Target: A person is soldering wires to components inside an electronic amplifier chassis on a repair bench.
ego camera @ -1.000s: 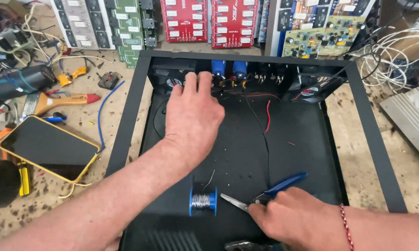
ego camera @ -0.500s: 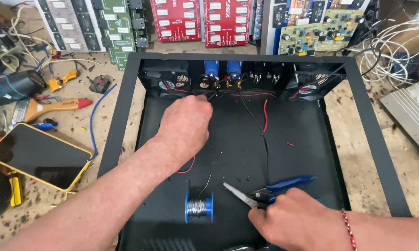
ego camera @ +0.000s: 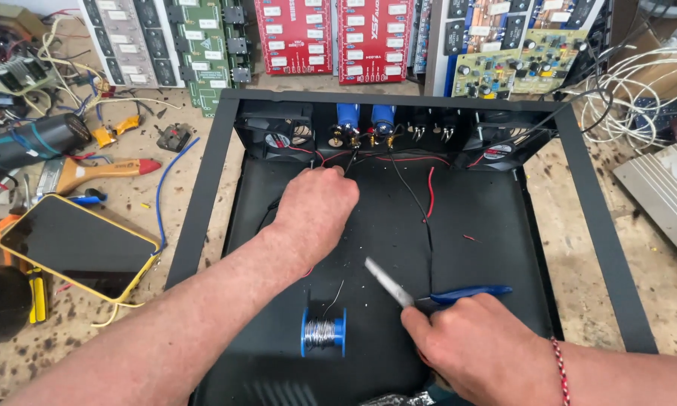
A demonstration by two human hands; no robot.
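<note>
Left hand [ego camera: 317,207] has pulled back from the rear terminals over the last second; now a closed fist mid-floor of the black chassis [ego camera: 203,195], pinching what looks like the black wire [ego camera: 412,197] that runs back to the blue capacitors [ego camera: 365,120]. Can't see the fingertips, so grip on the wire is my read only. Right hand [ego camera: 470,346] is closed on the blue-handled pliers [ego camera: 428,289], tips raised and pointing toward the left fist, higher than a moment ago. Solder spool [ego camera: 324,331] sits untouched between my hands. Phone [ego camera: 75,244] lies on the surface, left. I'd say wire is being drawn out for a cut or strip.
</note>
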